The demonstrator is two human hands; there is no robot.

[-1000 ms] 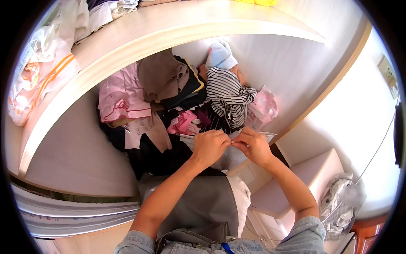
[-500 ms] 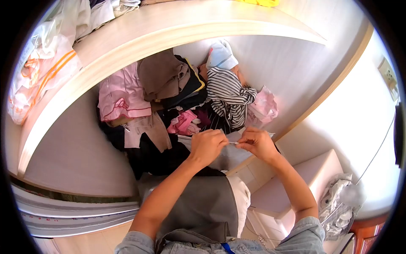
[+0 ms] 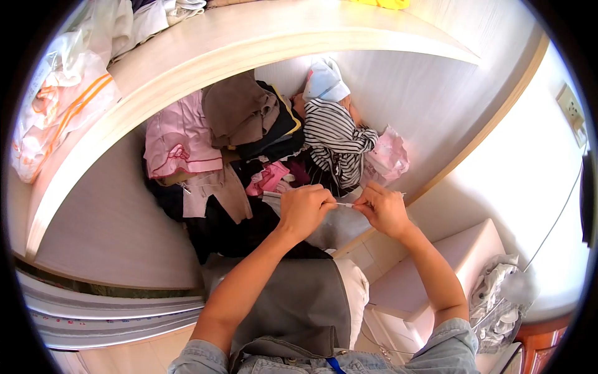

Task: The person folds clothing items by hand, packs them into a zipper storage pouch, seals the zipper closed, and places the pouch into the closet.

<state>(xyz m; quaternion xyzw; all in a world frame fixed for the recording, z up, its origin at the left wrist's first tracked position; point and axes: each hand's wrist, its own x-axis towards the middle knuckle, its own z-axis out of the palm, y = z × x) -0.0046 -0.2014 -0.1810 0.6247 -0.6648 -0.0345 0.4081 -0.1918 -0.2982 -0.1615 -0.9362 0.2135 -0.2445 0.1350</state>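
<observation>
My left hand (image 3: 305,212) pinches one end of a thin white cord (image 3: 343,204), its fingers closed. A short way to the right, my right hand (image 3: 381,209) grips the cord's other end between thumb and fingers. The piece between them is stretched nearly straight. Below and behind both hands lies a light grey cloth (image 3: 336,229); whether the cord belongs to it I cannot tell. Just beyond my hands are a striped black-and-white garment (image 3: 333,128) and a bright pink cloth (image 3: 269,177).
A curved shelf edge (image 3: 261,53) arches over the piled clothes, which include a pink garment (image 3: 184,137) and a folded brown one (image 3: 240,109). At left hangs a plastic bag (image 3: 68,106). A pale box-like piece (image 3: 430,274) stands right of my lap.
My hands have moved slightly apart and a little upward, so more of the white cord shows between them. The clothes have stayed where they were.
</observation>
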